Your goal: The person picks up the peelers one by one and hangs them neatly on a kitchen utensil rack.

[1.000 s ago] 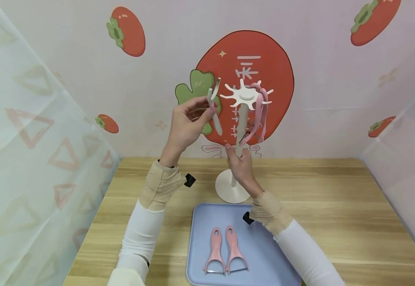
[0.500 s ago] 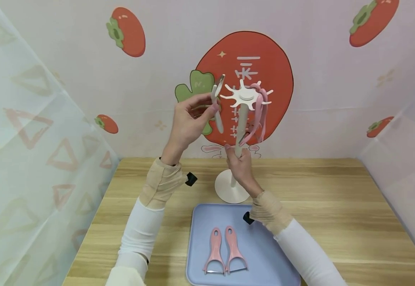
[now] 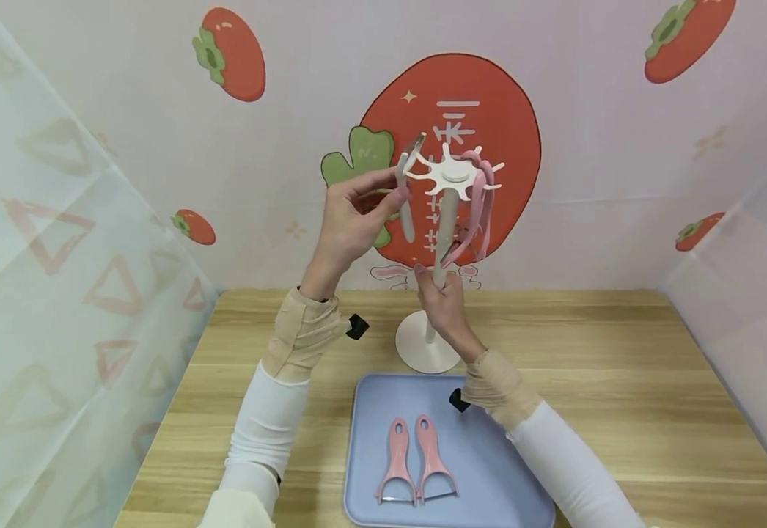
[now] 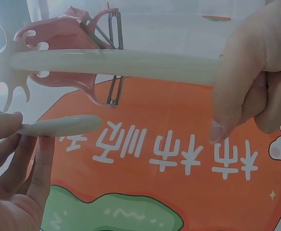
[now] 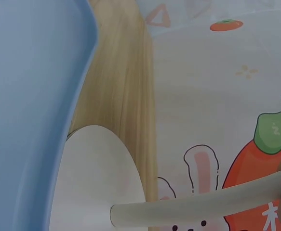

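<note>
A person's left hand is pinching a slim, pale-handled utensil with a metal piece at its upper end, seemingly a peeler, between thumb and fingers, just left of the prongs of the cream-white, round-based stand; whether it is touching a prong, the views are leaving unclear. The right hand is gripping the stand's stem below the prongs, seemingly steadying it. Pink plastic peelers with metal blades are hanging on the stand's right side, blades downward. In front of the stand, two more pink plastic peelers are lying side by side in a shallow blue tray, which is resting on the wood-grain table. The step in hand is seemingly placing the pale utensil on the stand's left side; the next move is probably calling for lining its opening up with a bare prong, while the right hand's hold is preventing any wobble
</note>
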A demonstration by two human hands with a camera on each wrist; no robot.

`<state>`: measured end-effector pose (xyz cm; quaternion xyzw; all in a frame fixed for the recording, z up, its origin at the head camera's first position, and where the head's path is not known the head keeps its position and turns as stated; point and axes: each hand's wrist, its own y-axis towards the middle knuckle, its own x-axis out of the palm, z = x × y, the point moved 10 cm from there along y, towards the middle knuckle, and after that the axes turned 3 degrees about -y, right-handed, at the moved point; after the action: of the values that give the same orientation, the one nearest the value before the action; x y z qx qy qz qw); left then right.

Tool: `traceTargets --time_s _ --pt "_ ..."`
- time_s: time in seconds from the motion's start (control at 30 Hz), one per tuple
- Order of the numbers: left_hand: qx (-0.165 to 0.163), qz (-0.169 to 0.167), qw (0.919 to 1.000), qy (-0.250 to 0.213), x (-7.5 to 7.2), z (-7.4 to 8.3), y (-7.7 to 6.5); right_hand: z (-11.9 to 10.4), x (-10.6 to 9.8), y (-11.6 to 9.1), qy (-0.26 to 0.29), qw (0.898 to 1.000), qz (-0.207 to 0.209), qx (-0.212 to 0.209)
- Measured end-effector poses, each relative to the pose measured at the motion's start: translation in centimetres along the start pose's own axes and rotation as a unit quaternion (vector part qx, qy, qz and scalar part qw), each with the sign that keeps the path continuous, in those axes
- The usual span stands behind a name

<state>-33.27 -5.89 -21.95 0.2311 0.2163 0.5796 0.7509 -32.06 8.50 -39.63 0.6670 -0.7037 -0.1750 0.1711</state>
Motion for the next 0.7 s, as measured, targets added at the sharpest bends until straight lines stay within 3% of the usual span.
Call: traceTargets --time_s 0.7 --pt "0.0 -0.025 0.9997 0.003 1.3 -0.8 -0.4 0.4 0.0 0.0 0.006 1.0 -0.001 0.01"
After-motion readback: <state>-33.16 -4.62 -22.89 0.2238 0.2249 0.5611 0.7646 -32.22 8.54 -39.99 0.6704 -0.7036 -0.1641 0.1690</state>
